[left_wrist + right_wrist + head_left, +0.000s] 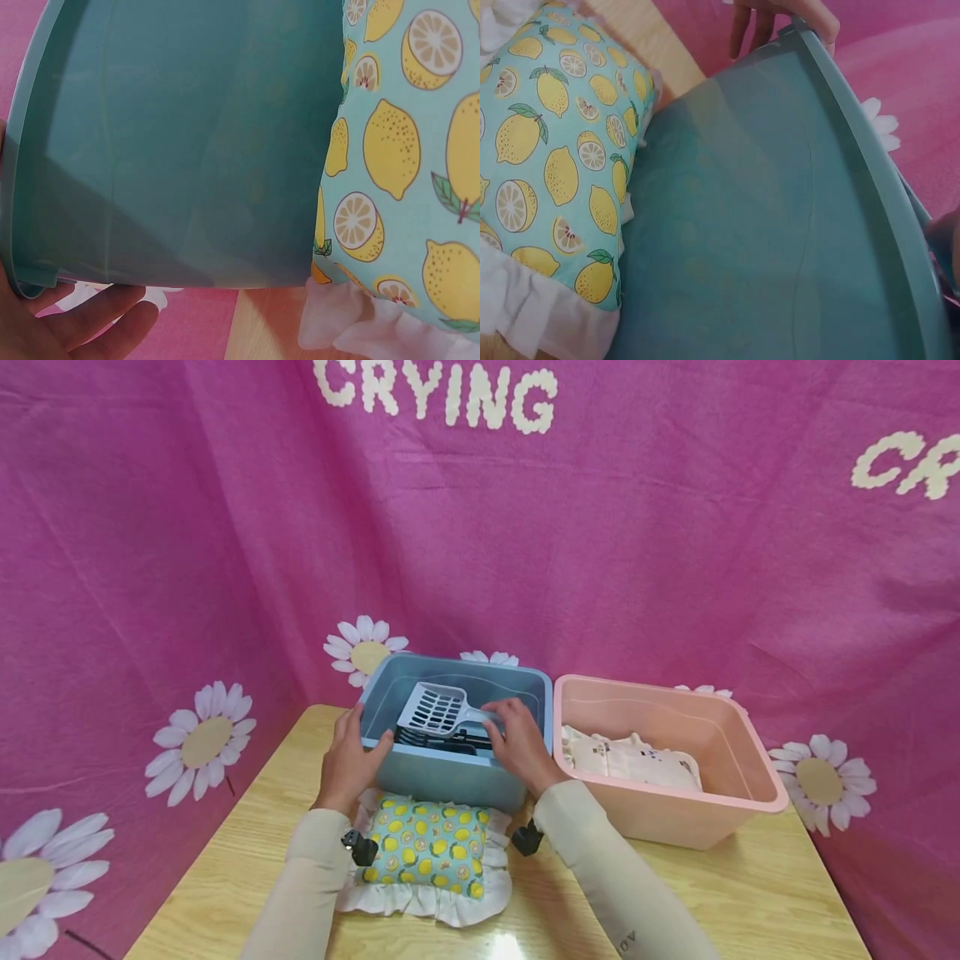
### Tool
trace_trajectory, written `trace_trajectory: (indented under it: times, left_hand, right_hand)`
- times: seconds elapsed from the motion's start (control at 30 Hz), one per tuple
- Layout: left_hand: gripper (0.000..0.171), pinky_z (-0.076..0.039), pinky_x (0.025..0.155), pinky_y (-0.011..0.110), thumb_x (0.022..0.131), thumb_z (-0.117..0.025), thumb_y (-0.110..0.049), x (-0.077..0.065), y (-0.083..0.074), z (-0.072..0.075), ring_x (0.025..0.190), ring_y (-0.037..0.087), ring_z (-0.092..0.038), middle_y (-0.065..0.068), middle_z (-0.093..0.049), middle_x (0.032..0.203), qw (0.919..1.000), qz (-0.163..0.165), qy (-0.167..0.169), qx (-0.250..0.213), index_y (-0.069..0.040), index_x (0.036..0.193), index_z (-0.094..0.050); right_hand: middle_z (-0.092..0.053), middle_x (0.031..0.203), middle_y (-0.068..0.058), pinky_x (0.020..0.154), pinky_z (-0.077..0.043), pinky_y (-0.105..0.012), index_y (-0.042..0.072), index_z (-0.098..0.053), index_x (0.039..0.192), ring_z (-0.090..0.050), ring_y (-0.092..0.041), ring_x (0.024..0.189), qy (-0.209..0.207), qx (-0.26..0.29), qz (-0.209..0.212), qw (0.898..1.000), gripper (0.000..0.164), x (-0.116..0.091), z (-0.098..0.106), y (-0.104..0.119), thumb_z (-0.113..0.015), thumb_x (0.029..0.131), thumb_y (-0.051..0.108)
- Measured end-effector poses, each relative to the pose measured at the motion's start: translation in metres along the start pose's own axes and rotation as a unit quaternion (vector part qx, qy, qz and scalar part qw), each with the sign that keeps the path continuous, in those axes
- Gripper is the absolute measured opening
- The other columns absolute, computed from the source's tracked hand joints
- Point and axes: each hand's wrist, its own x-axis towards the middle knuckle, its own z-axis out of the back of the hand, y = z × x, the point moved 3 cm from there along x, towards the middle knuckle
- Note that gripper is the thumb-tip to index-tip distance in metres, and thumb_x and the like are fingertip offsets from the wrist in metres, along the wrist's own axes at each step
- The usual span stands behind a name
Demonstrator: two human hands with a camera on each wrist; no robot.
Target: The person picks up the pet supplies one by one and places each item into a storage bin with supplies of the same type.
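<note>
A light blue-grey litter scoop [438,710] with a slotted head lies tilted inside the blue bin [450,781]. My right hand [519,745] reaches over the bin's front rim and pinches the end of the scoop's handle. With the left hand [351,764] I grip the bin's rim at its front left corner; the right wrist view shows those fingers [761,26] along the outer wall. Beneath the scoop are dark items [450,745], partly hidden, whose kind I cannot tell. A lemon-print pillow [423,843] with a white ruffle lies before the bin.
A pink bin [675,814] stands right beside the blue one, with a cream printed cloth item [630,762] in it. Both bins rest on a light wooden table [765,893]. Behind and at the sides hangs a magenta flowered cloth [600,568].
</note>
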Motion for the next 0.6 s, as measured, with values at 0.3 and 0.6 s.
trace_trajectory:
  times: [0.3,0.6]
  left_hand:
    - [0.079,-0.040,0.099,0.061,0.091,-0.056,-0.050,-0.0033,0.0015,-0.0014,0.130,0.038,-0.041,0.006,-0.022,0.156,1.0000,0.008,0.001,0.001,-0.023,0.155,-0.018]
    - [0.078,-0.039,0.099,0.062,0.092,-0.056,-0.048,-0.0023,-0.0024,0.0016,0.132,0.039,-0.039,0.005,-0.021,0.157,0.9999,0.011,0.002,-0.010,-0.026,0.155,-0.016]
  right_hand:
    - [-0.055,0.115,-0.011,0.097,-0.044,-0.043,0.007,-0.064,0.120,-0.051,-0.026,0.109,0.025,-0.036,-0.014,0.999,0.026,-0.0029,-0.0055,-0.0010,-0.059,0.096,0.015]
    - [-0.061,0.119,-0.007,0.099,-0.046,-0.040,0.010,-0.064,0.121,-0.056,-0.022,0.110,0.061,-0.045,-0.048,0.996,0.027,0.0028,-0.0066,-0.0011,-0.061,0.096,0.017]
